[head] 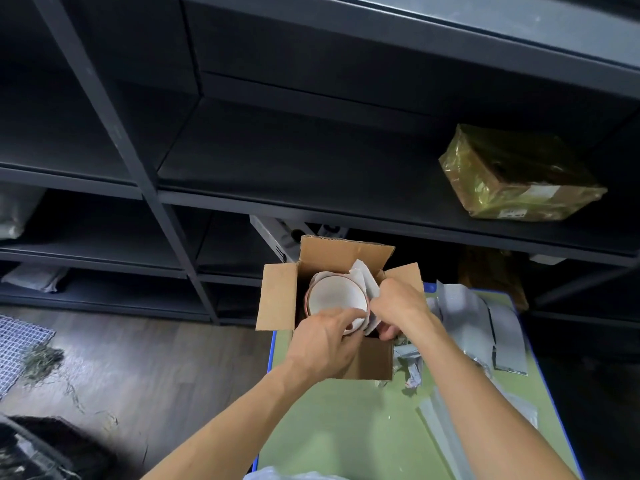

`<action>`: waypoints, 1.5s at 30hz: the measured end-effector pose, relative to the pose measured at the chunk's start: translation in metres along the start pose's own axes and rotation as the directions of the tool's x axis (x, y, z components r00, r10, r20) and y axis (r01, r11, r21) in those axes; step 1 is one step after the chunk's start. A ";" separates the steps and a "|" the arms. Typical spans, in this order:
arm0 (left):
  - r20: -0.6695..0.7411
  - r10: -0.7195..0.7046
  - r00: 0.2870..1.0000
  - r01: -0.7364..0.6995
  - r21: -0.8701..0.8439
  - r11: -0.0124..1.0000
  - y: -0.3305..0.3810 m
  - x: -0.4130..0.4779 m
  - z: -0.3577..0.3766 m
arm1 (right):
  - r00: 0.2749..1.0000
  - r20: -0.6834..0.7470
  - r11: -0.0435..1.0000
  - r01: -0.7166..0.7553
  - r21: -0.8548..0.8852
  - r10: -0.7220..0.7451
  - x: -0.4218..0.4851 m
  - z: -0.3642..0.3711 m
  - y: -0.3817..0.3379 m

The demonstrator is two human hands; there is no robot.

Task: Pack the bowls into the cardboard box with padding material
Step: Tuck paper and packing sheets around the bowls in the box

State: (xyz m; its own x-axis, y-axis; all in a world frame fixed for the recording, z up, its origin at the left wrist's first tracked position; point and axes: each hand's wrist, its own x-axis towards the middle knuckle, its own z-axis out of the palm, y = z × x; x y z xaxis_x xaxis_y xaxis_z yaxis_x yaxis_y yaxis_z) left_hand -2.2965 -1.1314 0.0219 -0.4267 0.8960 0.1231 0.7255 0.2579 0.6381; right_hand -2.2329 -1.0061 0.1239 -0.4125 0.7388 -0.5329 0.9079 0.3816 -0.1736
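Note:
An open cardboard box (277,299) stands on the far end of a green table (346,420). Inside it sits a white bowl (334,294) with a reddish rim, wrapped at its right side by grey-white padding paper (365,282). My left hand (325,337) reaches over the near box wall, and its fingers curl onto the bowl's near rim. Over the box's right side, my right hand (398,306) pinches the padding paper beside the bowl. Whatever lies under the bowl is hidden.
Loose grey padding sheets (485,323) lie on the table right of the box. Dark metal shelving (207,168) rises right behind the table, with a taped parcel (519,174) on one shelf. Wooden floor with a mesh mat (17,348) lies to the left.

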 end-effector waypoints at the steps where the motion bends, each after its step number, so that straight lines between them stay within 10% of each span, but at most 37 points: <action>1: -0.001 0.020 1.000 -0.020 0.023 1.000 0.001 0.000 0.001 | 1.000 -0.006 1.000 -0.002 0.002 0.002 -0.001 -0.001 0.002; 12: -0.055 0.056 0.997 -0.051 0.083 0.995 0.001 -0.001 0.005 | 0.996 -0.080 0.997 0.026 -0.068 -0.032 0.003 0.011 0.008; 19: -0.183 -0.015 0.983 0.051 0.194 0.980 0.004 -0.001 0.015 | 0.907 -0.383 0.984 0.148 -0.096 -0.173 0.011 0.027 0.020; 45: -0.041 -0.142 0.989 0.144 0.060 0.988 0.032 0.013 0.018 | 0.752 -0.562 0.933 0.338 -0.121 -0.345 0.001 0.052 0.052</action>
State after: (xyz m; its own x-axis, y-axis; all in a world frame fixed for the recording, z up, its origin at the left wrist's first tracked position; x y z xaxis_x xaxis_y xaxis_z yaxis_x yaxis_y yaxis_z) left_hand -2.2687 -1.1052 0.0301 -0.5472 0.8347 0.0622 0.6874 0.4058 0.6024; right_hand -2.1818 -1.0144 0.0715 -0.6654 0.7360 0.1251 0.6989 0.6730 -0.2423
